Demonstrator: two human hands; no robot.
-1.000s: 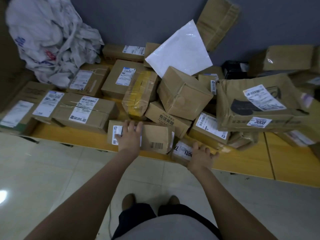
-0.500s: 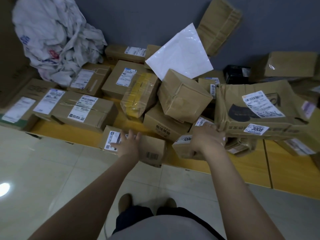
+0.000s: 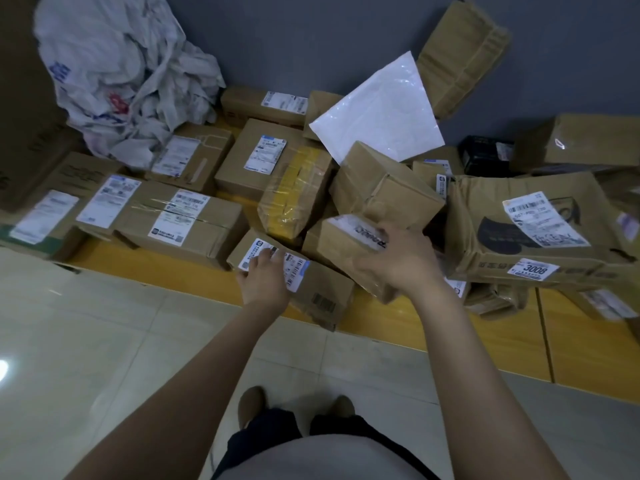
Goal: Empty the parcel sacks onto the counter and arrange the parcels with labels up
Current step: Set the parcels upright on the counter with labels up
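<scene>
Far left of the yellow-taped parcel (image 3: 294, 192), crumpled white sacks (image 3: 121, 74) lie heaped against the wall. Closer in, still left of that parcel, a long box (image 3: 180, 220) sits on the worktop (image 3: 381, 327) with its label up, among other boxes that also show labels.

Just in front of the yellow-taped parcel and slightly to its left, a flat parcel (image 3: 311, 289) lies at the worktop's front edge, label upward. The left hand (image 3: 265, 282) rests on it. Its fingers (image 3: 268, 256) lie straight and slightly spread across the label, covering its middle, with the thumb at the near left corner.

Just right of the yellow-taped parcel, the right hand (image 3: 398, 261) holds a small parcel (image 3: 343, 244) above the other boxes. The fingers (image 3: 388, 237) curl over its right end and onto its upturned label, and the parcel's left end juts out free of the hand. Blur hides the thumb.

Behind this, a tilted box (image 3: 384, 188) shows bare cardboard sides, and a white mailer (image 3: 377, 112) leans behind it. Farthest right of the yellow-taped parcel sits a big crumpled box (image 3: 533, 230), label up, with a sticker reading 3008.
</scene>
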